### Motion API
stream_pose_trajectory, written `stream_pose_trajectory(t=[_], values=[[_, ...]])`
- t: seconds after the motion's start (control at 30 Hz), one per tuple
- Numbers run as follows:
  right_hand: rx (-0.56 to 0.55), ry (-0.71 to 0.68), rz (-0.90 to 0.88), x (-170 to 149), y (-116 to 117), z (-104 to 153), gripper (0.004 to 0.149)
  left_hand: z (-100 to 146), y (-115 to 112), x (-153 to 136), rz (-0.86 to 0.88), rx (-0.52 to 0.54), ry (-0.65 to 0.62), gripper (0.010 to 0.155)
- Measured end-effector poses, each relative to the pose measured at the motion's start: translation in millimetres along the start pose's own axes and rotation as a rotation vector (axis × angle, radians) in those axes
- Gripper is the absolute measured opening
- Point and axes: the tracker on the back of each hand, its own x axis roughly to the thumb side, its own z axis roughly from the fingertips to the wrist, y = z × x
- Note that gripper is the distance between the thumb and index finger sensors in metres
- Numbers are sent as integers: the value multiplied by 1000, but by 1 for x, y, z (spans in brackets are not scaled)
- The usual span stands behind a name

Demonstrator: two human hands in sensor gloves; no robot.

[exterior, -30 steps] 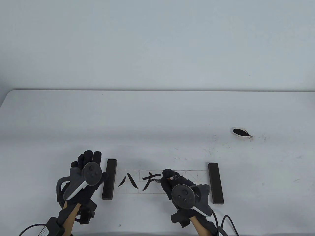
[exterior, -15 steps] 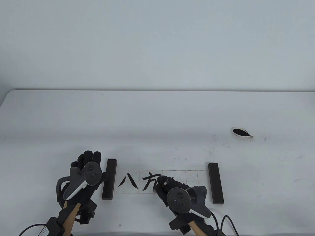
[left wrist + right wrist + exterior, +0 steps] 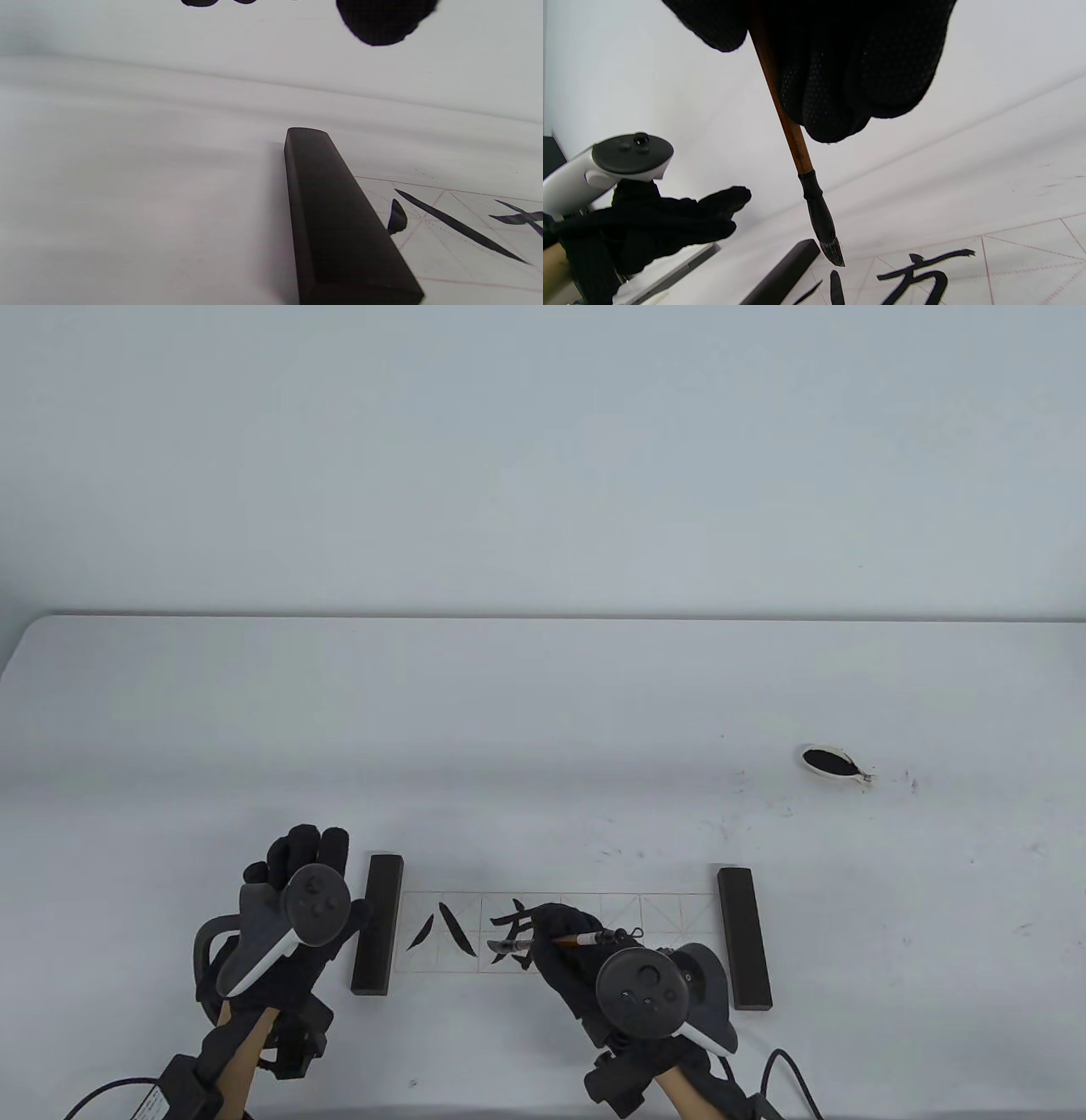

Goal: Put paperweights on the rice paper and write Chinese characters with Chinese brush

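The rice paper lies near the front edge, pinned by a dark paperweight on its left end and another paperweight on its right end. Two black characters fill its left squares. My right hand grips the brown brush, which is tilted with its handle end to the right. In the right wrist view the inked tip hangs just above the paper, over the left squares. My left hand rests flat on the table, left of the left paperweight, holding nothing.
A small white ink dish with black ink stands at the right, with ink specks on the table around it. The table's back edge meets a plain wall. Cables trail off the front edge behind both wrists.
The second character gained its last stroke. My right hand then shifted slightly right and tilted the brush flatter, with the tip lifted off the paper. The left hand has not moved.
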Motion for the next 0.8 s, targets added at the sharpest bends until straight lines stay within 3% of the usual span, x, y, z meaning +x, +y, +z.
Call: stream_pose_trajectory(t=[0.33,0.57,0.8], values=[[-82,51,129,-36,-45,5,46,1,1,0,-7,22,-6,85],[-150,46,111,-73,-33,13,44,1,0,0,-6,19,0,85],[-109,87,70,-83,-30,13,46,0,-1,0,-9,11,-1,85]])
